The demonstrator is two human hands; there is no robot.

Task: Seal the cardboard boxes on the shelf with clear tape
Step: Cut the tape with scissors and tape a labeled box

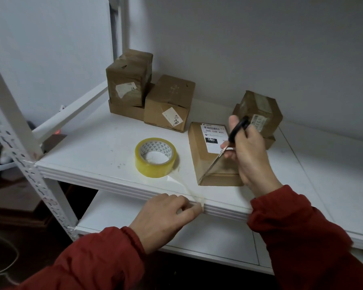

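— Where is the left hand [166, 218]?
— At the shelf [92, 147] front edge, fingers [190, 208] pinching the tape strip [187, 188]; the tape roll [155, 156] lies at eleven o'clock.
— And the right hand [249, 155]?
— Gripping black scissors [232, 139] over the flat box [208, 160], three o'clock of the roll.

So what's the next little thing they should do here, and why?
Probably bring the scissors in the right hand down to the tape strip and snip it near the tape roll. The left hand pinches the strip's free end at the shelf edge, and the blades point toward it over the flat box.
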